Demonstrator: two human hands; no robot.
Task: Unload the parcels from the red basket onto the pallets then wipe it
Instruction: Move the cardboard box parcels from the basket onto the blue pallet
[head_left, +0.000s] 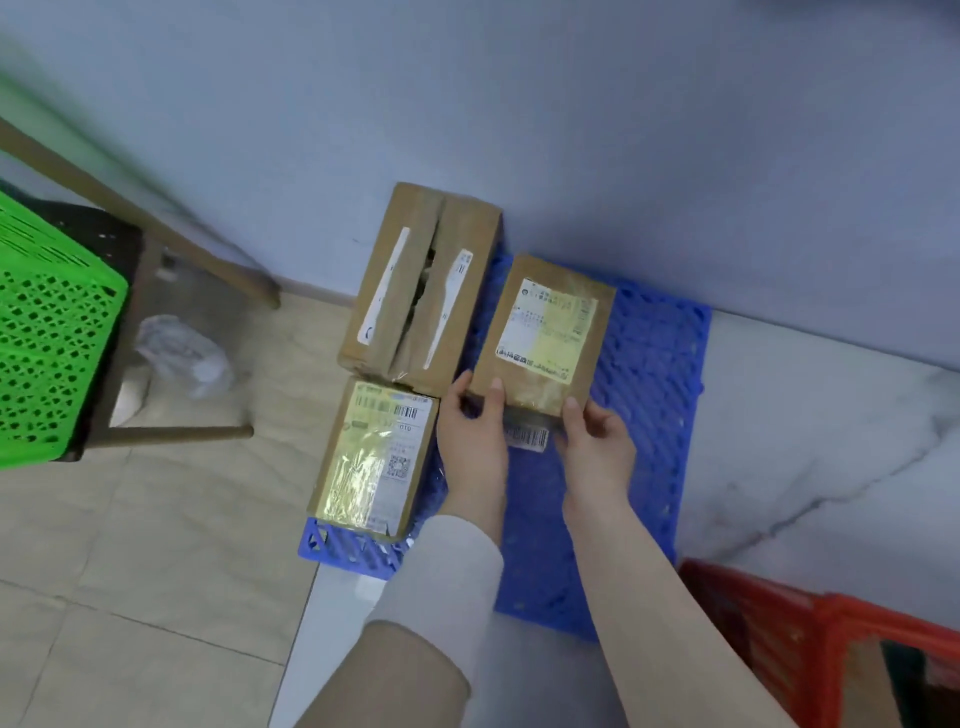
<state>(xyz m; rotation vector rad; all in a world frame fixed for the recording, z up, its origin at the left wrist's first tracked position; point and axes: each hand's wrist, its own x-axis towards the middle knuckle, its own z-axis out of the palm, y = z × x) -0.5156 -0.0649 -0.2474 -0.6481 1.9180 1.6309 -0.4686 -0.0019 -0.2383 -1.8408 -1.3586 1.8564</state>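
Parcel (545, 332), mid-frame, is clamped at its near edge by left hand (475, 431) and right hand (597, 441) fingers; released crooked, it could overhang the blue pallet (654, 364).

A parcel-sorting or storage room: labelled cardboard parcels (545, 338) on a blue plastic pallet (649, 374), plastic crates (47, 332), tiled floor (130, 571).
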